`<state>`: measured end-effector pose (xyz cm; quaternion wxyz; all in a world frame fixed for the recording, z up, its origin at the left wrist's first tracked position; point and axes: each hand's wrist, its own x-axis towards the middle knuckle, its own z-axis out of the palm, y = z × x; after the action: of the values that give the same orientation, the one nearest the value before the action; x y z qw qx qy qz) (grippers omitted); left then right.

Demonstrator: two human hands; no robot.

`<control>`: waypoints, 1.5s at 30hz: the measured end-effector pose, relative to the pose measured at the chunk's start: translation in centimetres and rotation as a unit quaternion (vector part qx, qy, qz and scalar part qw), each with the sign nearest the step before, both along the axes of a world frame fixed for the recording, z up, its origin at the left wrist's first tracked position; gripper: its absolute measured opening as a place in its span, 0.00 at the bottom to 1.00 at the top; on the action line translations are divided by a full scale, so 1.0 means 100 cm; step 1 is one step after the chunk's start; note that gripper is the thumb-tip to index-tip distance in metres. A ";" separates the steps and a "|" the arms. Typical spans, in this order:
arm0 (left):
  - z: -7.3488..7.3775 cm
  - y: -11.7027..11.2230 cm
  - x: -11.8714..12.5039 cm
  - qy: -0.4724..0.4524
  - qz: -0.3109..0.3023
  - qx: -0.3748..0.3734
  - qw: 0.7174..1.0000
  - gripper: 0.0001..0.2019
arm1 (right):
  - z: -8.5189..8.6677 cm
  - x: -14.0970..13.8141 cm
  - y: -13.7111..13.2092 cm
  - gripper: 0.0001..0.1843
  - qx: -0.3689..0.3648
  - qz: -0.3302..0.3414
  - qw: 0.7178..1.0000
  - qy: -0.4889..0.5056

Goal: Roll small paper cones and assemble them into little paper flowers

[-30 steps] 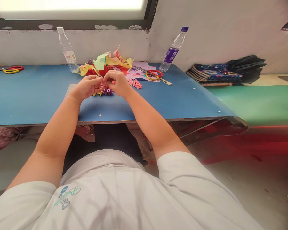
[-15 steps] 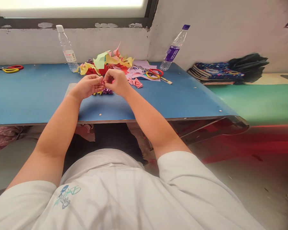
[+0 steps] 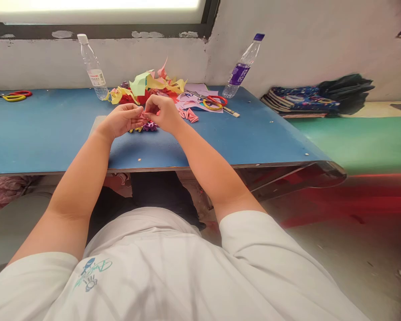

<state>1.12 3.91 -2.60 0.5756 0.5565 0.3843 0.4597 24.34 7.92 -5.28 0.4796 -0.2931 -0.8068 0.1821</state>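
Observation:
Above the blue table [image 3: 214, 142], my left hand [image 3: 123, 119] and my right hand [image 3: 163, 113] meet at the fingertips. Both are closed in a pinch around a small pink paper piece [image 3: 143, 114], mostly covered by the fingers. Just below the hands lie small purple curled paper pieces [image 3: 150, 127] and yellow ones [image 3: 136, 129]. To the right of my right hand are pink folded paper pieces [image 3: 191, 116]. Behind the hands rises a heap of crumpled yellow, green and red paper scraps [image 3: 153, 84].
Scissors with red and yellow handles [image 3: 215, 102] lie on pale purple sheets beside a flat brush [image 3: 233, 113]. More scissors [image 3: 17, 96] are at far left. A white-capped bottle [image 3: 95, 73] and a purple-capped bottle [image 3: 242, 69] stand by the wall. Folded dark cloth [image 3: 297, 100] lies right.
Almost nothing differs. The right fingertips have shifted very slightly at the small pink paper piece; both hands stay in the same place.

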 end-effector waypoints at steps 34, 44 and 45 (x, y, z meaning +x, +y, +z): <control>-0.006 0.009 -0.005 0.014 -0.058 0.017 0.998 0.27 | -0.007 0.010 0.011 0.27 0.034 0.069 0.996 -0.040; -0.008 0.008 -0.003 -0.026 -0.038 0.034 0.998 0.31 | -0.009 0.002 0.017 0.14 0.074 -0.011 0.997 -0.030; -0.007 0.007 -0.003 -0.025 -0.033 0.035 0.999 0.30 | -0.009 0.003 0.017 0.13 0.077 -0.009 0.997 -0.027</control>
<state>0.85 4.63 -3.25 0.5799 0.5768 0.3350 0.4676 24.60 9.67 -6.19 0.4801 -0.2671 -0.8287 0.1069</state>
